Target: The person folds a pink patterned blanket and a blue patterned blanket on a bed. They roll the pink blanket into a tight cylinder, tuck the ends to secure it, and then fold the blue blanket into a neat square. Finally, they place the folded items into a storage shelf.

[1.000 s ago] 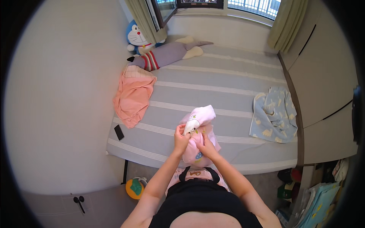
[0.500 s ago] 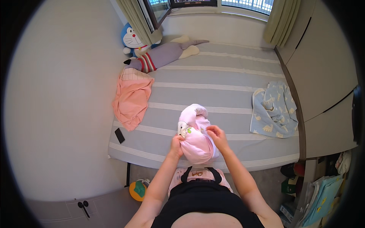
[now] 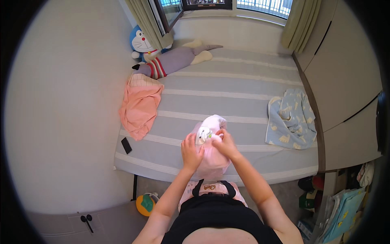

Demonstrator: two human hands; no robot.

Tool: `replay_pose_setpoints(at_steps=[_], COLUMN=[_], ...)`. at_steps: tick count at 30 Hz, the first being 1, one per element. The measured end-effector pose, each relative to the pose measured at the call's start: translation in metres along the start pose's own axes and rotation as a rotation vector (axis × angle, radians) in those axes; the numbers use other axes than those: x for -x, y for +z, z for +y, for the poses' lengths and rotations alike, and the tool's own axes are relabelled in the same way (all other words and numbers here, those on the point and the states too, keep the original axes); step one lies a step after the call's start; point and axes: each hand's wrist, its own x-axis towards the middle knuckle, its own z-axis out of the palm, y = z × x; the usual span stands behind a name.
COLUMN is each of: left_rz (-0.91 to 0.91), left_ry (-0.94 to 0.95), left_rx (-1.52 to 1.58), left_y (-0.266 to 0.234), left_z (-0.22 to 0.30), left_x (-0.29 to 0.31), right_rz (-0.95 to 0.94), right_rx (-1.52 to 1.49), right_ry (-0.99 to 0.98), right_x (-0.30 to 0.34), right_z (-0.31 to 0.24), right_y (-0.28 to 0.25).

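A pink garment (image 3: pixel 213 160), bunched up, lies near the front edge of the bed. It carries a white animal-face patch with a small green leaf detail; its exact cut cannot be made out in the folds. My left hand (image 3: pixel 191 151) rests along its left side beside the patch, fingers stretched out and thumb apart. On the other side, my right hand (image 3: pixel 224 144) has its fingers pinched together on the cloth just right of the patch. Part of the garment is hidden under both hands.
The striped grey bed (image 3: pixel 235 105) fills the middle. A peach cloth (image 3: pixel 140 107) and a black phone (image 3: pixel 126 145) lie at left, a blue patterned blanket (image 3: pixel 291 120) at right. Plush toys (image 3: pixel 174 61) lie at the far left. A wardrobe (image 3: pixel 349 81) borders the right side.
My left hand has let go of the lower left edge and moved up with its fingers extended. My right hand has moved left onto the cloth and closed. The garment has shifted slightly.
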Motion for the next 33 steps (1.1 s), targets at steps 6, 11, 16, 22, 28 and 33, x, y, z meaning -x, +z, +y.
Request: replay_pose_setpoints(at_steps=[6, 11, 16, 22, 28, 33], left_rz=[-0.041, -0.048, 0.057, -0.064, 0.068, 0.216], left_ry=[0.075, -0.173, -0.255, -0.191, -0.184, -0.166], left_rx=[0.006, -0.088, 0.324, 0.487, 0.344, 0.123], left_y=[-0.005, -0.002, -0.011, -0.023, -0.021, 0.006], left_z=[0.038, 0.007, -0.005, -0.025, -0.009, -0.01], left_x=[0.008, 0.005, 0.001, -0.007, -0.015, -0.013], right_rz=[0.007, 0.11, 0.112, 0.228, -0.129, -0.03], right_rx=[-0.57, -1.03, -0.481, 0.434, 0.255, 0.16], right_ry=[0.318, 0.431, -0.021, -0.687, -0.353, -0.371], right_x=[-0.007, 0.007, 0.013, 0.017, -0.01, -0.002], right_z=[-0.041, -0.048, -0.041, -0.067, -0.05, -0.055], right_y=[0.009, 0.016, 0.01, -0.006, -0.009, 0.009])
